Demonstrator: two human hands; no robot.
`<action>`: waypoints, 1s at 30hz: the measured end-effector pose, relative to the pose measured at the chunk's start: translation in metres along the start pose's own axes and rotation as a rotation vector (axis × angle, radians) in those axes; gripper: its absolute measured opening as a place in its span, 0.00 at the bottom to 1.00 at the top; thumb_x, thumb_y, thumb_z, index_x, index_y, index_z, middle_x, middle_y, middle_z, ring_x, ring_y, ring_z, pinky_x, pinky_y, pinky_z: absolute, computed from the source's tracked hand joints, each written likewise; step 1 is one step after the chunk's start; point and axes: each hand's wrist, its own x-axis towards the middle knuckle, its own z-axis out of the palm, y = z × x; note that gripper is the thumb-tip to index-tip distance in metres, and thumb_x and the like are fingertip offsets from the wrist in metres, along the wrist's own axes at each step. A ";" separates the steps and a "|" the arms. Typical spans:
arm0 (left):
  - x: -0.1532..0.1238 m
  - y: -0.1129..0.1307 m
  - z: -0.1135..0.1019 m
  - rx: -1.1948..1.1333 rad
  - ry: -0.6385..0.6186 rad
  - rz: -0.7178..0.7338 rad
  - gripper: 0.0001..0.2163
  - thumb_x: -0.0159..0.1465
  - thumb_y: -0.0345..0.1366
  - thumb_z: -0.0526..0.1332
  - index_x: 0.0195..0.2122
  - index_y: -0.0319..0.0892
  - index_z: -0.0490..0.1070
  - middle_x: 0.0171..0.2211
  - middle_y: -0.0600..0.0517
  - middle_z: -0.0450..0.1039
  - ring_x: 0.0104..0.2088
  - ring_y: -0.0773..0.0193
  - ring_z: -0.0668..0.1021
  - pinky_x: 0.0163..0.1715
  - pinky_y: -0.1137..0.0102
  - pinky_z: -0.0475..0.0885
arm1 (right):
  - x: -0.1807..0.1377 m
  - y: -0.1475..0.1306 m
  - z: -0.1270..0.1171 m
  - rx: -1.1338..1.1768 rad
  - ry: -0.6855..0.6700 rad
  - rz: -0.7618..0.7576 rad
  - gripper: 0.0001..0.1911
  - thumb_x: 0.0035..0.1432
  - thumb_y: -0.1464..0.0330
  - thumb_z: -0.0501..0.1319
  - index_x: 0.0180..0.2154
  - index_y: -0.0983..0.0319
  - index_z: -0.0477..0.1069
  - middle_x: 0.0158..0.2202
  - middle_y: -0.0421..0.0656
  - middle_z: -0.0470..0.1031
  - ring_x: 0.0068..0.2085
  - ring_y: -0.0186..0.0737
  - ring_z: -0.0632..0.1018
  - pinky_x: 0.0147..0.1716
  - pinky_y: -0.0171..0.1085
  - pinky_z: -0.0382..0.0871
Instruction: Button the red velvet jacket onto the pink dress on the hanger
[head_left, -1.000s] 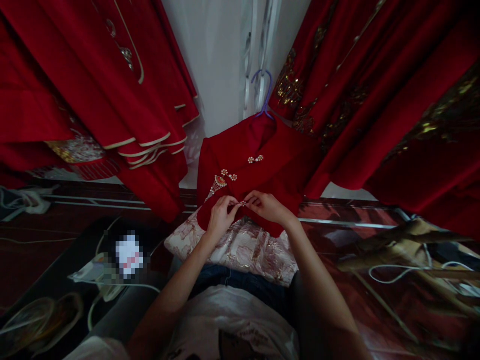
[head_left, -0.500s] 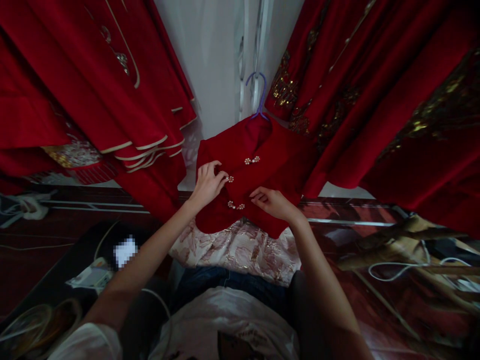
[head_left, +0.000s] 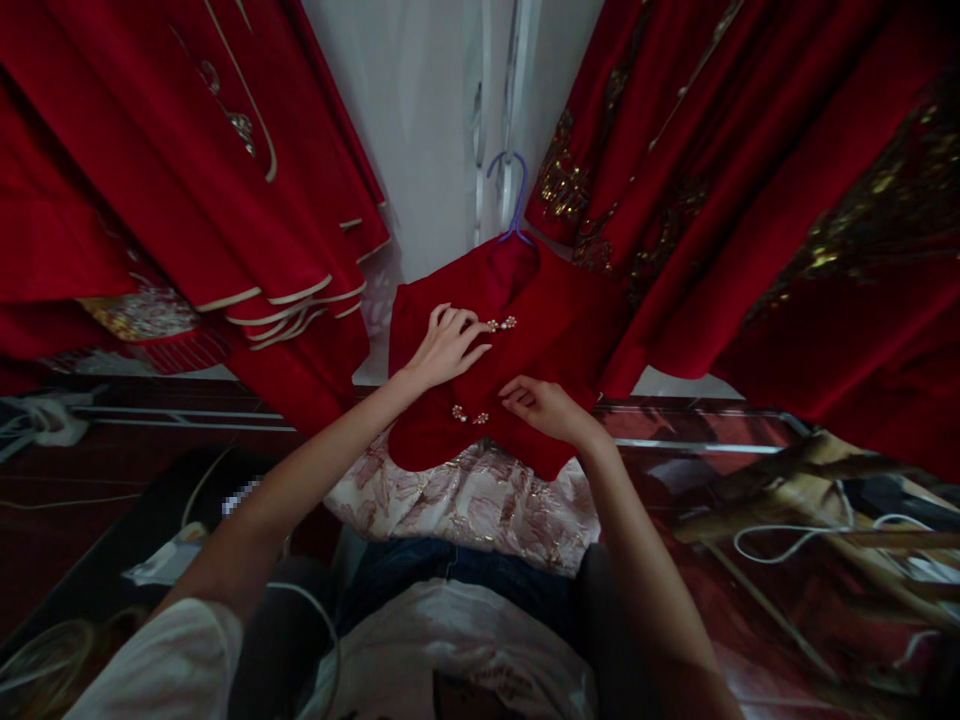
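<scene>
A red garment (head_left: 570,310) on a purple hanger (head_left: 518,200) lies spread before me, its lower edge over pale patterned brocade fabric (head_left: 480,500) on my lap. My left hand (head_left: 452,345) is over the garment's left part, thumb and index finger apart. Its index fingertip is at the upper flower-shaped beaded fastener (head_left: 502,325); contact is hard to tell. The middle fastener is hidden behind this hand. A lower beaded fastener (head_left: 470,414) shows beneath it. My right hand (head_left: 546,408) rests on the garment's right side, fingers loosely bent and slightly apart, holding nothing visible.
Red garments with pale piping (head_left: 285,200) hang at left, and red garments with gold sequins (head_left: 570,190) at right. Behind is a white panel (head_left: 405,120). A white cable (head_left: 780,548) lies among wooden pieces at right; a plastic packet (head_left: 169,555) lies at left.
My left hand has moved up and right, from the middle fastener to the upper one, and its fingers have spread. My right hand has stayed in place.
</scene>
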 end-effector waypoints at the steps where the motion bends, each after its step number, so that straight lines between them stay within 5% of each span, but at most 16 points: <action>1: 0.007 0.006 0.004 0.005 0.019 -0.018 0.15 0.68 0.42 0.54 0.53 0.44 0.70 0.49 0.44 0.68 0.52 0.54 0.68 0.61 0.50 0.53 | 0.000 0.000 0.000 0.002 -0.001 0.000 0.06 0.59 0.72 0.59 0.40 0.63 0.72 0.35 0.44 0.78 0.34 0.35 0.78 0.36 0.35 0.73; 7: 0.037 0.023 0.025 0.018 0.081 -0.117 0.11 0.67 0.38 0.55 0.45 0.44 0.74 0.46 0.45 0.70 0.50 0.53 0.69 0.59 0.48 0.54 | -0.002 0.003 -0.004 0.016 0.005 0.000 0.07 0.59 0.71 0.59 0.40 0.63 0.72 0.35 0.44 0.78 0.35 0.36 0.78 0.37 0.36 0.73; 14: 0.040 0.020 0.018 -0.030 0.096 0.004 0.09 0.67 0.34 0.54 0.41 0.43 0.74 0.36 0.50 0.75 0.45 0.59 0.73 0.64 0.44 0.46 | -0.002 0.002 -0.003 0.018 0.028 -0.027 0.07 0.59 0.70 0.58 0.40 0.62 0.72 0.36 0.44 0.78 0.36 0.37 0.78 0.39 0.38 0.74; 18: 0.042 0.016 0.014 0.031 0.071 0.085 0.12 0.69 0.33 0.50 0.42 0.42 0.74 0.32 0.51 0.74 0.39 0.62 0.75 0.64 0.49 0.52 | 0.009 -0.013 -0.006 -0.055 0.390 -0.170 0.08 0.60 0.66 0.59 0.41 0.60 0.73 0.45 0.47 0.75 0.49 0.42 0.75 0.52 0.45 0.69; 21: 0.047 0.017 0.008 0.090 -0.057 0.091 0.14 0.69 0.33 0.48 0.46 0.38 0.72 0.37 0.46 0.76 0.38 0.61 0.77 0.54 0.58 0.66 | 0.038 -0.025 -0.010 0.025 0.692 -0.265 0.14 0.62 0.61 0.57 0.46 0.60 0.70 0.50 0.49 0.72 0.55 0.42 0.71 0.59 0.46 0.64; 23: 0.051 0.022 0.001 0.142 -0.213 0.039 0.15 0.69 0.34 0.48 0.48 0.34 0.71 0.39 0.41 0.77 0.37 0.58 0.79 0.43 0.62 0.70 | 0.063 -0.030 -0.009 0.158 0.618 -0.281 0.21 0.64 0.56 0.52 0.53 0.61 0.65 0.55 0.51 0.69 0.57 0.41 0.71 0.60 0.44 0.63; 26: 0.056 0.026 -0.015 0.224 -0.457 -0.084 0.15 0.67 0.31 0.49 0.43 0.32 0.74 0.38 0.38 0.78 0.38 0.53 0.80 0.35 0.64 0.69 | 0.094 -0.031 -0.001 0.154 0.473 -0.075 0.38 0.61 0.48 0.51 0.63 0.68 0.53 0.64 0.60 0.58 0.66 0.49 0.61 0.63 0.50 0.55; 30: 0.067 0.015 -0.042 0.352 -0.598 -0.302 0.14 0.64 0.28 0.52 0.38 0.31 0.78 0.39 0.34 0.78 0.42 0.50 0.80 0.35 0.66 0.68 | 0.098 -0.019 0.000 -0.140 0.670 0.197 0.54 0.56 0.43 0.53 0.64 0.80 0.42 0.65 0.74 0.48 0.68 0.65 0.50 0.62 0.61 0.48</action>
